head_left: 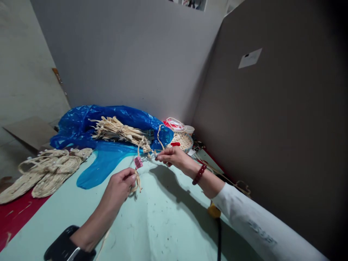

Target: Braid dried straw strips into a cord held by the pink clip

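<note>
My left hand (123, 183) is closed in a pinch on a short looped straw cord (138, 182), just under a pink binder clip (138, 162). The clip grips the cord, and its wire handles point right. My right hand (174, 158) has thumb and forefinger pressed together to the right of the clip, where a thin twisted straw strand (159, 135) rises in a loop. Its fingertips seem to hold this strand, though the small contact point is hard to make out. Behind both hands a tied bundle of dry straw (116, 129) lies on a blue plastic bag (77, 121).
Woven straw sandals (58, 172) lie at the left, over a red surface (21, 214). A round woven basket (183, 141) holding a red item stands at the back right. A yellow-headed tool (214, 211) lies by my right forearm. Grey panels (130, 54) enclose the pale green tabletop (163, 224).
</note>
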The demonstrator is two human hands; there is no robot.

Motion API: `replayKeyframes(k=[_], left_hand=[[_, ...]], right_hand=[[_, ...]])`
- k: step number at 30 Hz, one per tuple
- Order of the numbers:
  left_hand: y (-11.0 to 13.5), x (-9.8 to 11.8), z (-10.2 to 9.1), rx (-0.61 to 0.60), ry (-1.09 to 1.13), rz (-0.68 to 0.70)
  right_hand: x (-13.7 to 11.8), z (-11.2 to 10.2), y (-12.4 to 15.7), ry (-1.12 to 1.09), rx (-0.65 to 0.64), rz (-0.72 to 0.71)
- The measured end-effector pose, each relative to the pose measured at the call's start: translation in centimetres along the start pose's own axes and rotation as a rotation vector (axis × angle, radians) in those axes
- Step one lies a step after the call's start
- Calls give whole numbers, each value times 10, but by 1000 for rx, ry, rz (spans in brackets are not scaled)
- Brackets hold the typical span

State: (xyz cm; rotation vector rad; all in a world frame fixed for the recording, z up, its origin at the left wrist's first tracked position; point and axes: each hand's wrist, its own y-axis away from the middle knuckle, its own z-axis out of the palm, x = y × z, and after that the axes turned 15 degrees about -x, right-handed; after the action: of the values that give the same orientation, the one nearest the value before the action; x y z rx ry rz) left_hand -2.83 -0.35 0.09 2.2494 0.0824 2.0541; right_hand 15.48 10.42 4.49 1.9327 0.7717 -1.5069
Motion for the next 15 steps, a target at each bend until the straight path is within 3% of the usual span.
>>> replayKeyframes(k=[7,13,15], left_hand=[[-4,-3,1,5,71,-32],[1,3,3,-36,113,-46],[1,3,3,-38,119,-55]], right_hand=[[1,1,-16,-77,39,1],[6,20,-13,-130,-212,-2],[11,23,-13,-120,-222,-25]])
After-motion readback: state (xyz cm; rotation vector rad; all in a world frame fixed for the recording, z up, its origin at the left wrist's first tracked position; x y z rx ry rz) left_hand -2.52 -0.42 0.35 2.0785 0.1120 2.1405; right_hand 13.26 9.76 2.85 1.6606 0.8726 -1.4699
